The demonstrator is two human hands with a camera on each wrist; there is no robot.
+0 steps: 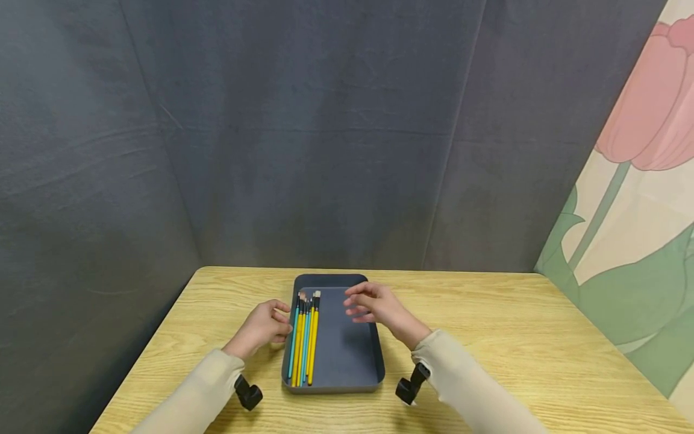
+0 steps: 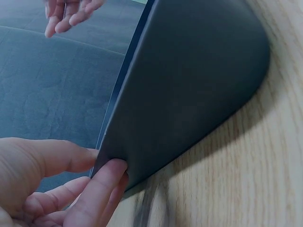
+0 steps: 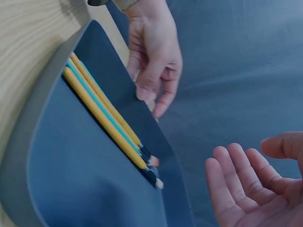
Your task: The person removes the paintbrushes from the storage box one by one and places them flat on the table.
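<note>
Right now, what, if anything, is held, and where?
The left hand pinches the dark grey rectangular tray by its left rim; the right hand holds nothing.

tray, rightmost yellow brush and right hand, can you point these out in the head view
Tray (image 1: 349,355): head view, on the bare floor of it.
Rightmost yellow brush (image 1: 313,345): head view, on the handle.
Right hand (image 1: 384,306): head view, on the middle of the hand.
</note>
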